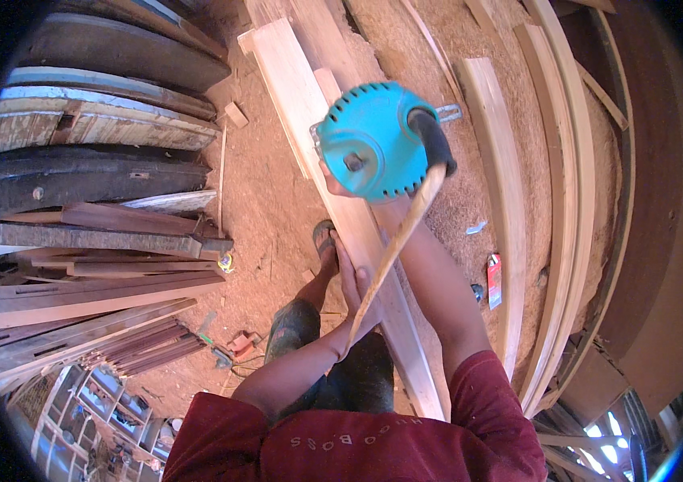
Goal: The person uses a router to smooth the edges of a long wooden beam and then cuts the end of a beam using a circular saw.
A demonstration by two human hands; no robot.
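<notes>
A teal corded power tool [377,140] with a round, vented housing sits over a long pale wooden board [347,213]; its exact kind is hard to tell from above. My right hand [335,183] is mostly hidden by the housing, with a few fingers showing at its left side, and appears to grip the tool. From the tool's black sleeve, a tan cord [393,245] runs down across my left wrist. Closer to me, my left hand [349,283] holds the board's left edge, fingers along its side and thumb near the top. The board slopes from far left toward my right side.
Dark timber planks [92,173] are stacked along the left. Long pale beams [495,193] lie on the right. Sawdust covers the floor [265,217], with a red-and-white packet [494,281], an orange tool [242,344] and a tape measure [226,262] on it. My foot [325,239] is beside the board.
</notes>
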